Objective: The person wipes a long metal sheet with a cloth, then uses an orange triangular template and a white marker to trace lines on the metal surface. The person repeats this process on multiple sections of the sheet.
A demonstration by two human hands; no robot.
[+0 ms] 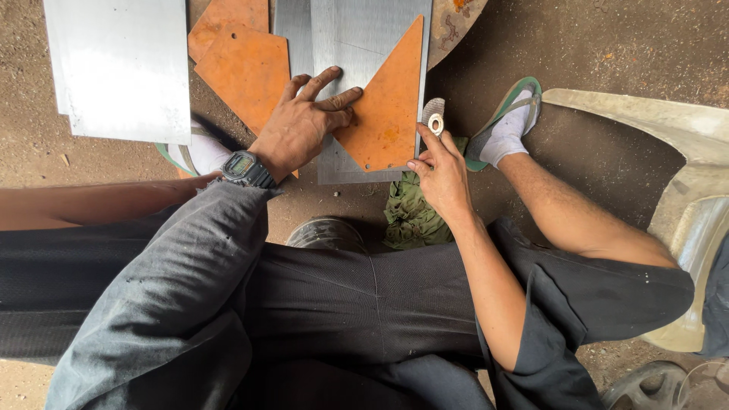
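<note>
My left hand point(300, 125) lies open, flat, pinning the rusty triangle plate point(387, 106) onto the grey steel sheet point(353, 34). My right hand point(440, 171) pinches a grinding disc point(434, 118) at the plate's edge; I judge alignment comes first, needing steady pressure.

A triangular rust-orange metal plate point(387, 106) is laid on a long grey steel sheet point(353, 45), with the left hand point(304, 121) pressed flat on both at the plate's left edge. The right hand point(439, 171) is placed at the plate's right corner, beside a small round disc point(434, 118). Further left, two rust-orange plates point(243, 61) are overlapped, and a broad grey sheet point(118, 68) is set leftmost. A crumpled green cloth point(410, 216) is found below the steel sheet.
</note>
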